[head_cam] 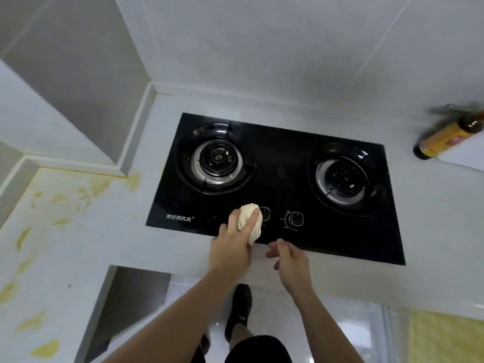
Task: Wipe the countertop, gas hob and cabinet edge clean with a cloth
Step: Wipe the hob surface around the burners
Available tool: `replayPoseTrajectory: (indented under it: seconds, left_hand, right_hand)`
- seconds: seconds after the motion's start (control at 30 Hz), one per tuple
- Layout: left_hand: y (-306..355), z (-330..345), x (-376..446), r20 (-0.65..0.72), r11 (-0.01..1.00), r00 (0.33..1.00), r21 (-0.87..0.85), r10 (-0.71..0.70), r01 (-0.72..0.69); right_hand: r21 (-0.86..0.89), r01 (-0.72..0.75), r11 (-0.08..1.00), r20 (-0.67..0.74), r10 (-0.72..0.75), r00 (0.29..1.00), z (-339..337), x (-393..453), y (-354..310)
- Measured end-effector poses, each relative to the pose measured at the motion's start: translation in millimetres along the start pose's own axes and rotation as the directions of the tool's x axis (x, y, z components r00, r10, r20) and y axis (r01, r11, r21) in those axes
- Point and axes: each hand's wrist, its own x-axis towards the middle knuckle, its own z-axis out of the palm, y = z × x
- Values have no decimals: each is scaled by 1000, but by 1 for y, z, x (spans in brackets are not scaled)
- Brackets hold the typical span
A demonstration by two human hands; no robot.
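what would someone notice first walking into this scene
Probably the black gas hob with two burners, set into the pale countertop. At its front edge the left hand presses a balled cream cloth by a control knob, the right hand empty beside it. Yellow stains spread across the counter's left, and a dark bottle stands far right.

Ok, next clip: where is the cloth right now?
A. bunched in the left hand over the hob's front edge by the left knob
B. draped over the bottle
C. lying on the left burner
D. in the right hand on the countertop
A: the cloth is balled up in the left hand over the front of the gas hob, beside the left knob; the right hand holds nothing.
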Motion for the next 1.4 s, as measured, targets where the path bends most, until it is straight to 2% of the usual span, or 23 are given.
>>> replayPoseTrajectory:
  seconds: [0.13, 0.33, 0.47, 0.57, 0.63, 0.7, 0.9, 1.13, 1.23, 1.3, 1.4]
  left_hand:
    - [0, -2, -1, 17, 999, 1000, -33, -23, 24]
    - [-14, -8, 5, 11, 998, 999, -54, -31, 32]
    - [-18, -3, 7, -3, 995, 999, -87, -49, 49]
    - [-22, -7, 8, 41, 1000, 999, 4, 31, -31]
    - [-27, -11, 8, 74, 993, 993, 66, 96, -101]
    - [-35, -14, 8, 85, 991, 991, 76, 102, -109]
    - [-78, -31, 8, 43, 999, 999, 49, -2, -1]
    - [-173, -72, 19, -15, 982, 990, 131, -137, 138]
    - [-186, -83, 21, -11, 967, 978, 148, -207, 207]
    - [-172, -76, 18, -28, 967, 970, 71, -242, 244]
    - [-133, -50, 12, -44, 983, 986, -96, -161, 157]
  right_hand:
    - [-35, 43, 998, -43, -45, 998, -5, 3, 8]
    - [-131, 300, 945, 8, -301, 953, 29, 10, -23]
    - [-131, 363, 923, -34, -370, 929, 50, 10, -37]
    - [-148, 286, 947, -17, -291, 956, 52, 7, -42]
    - [-121, 207, 971, 51, -203, 978, 54, 6, -38]
    - [-104, 179, 978, 91, -170, 981, 61, 8, -39]
    - [-122, 228, 966, 221, -197, 955, 107, 3, -67]
    - [-140, 287, 948, 482, -188, 856, 199, 7, -102]
    - [-186, 317, 930, 486, -193, 852, 225, 13, -110]
    - [-199, 312, 929, 482, -184, 857, 219, 16, -108]
    - [-229, 360, 904, 380, -257, 888, 178, 15, -89]
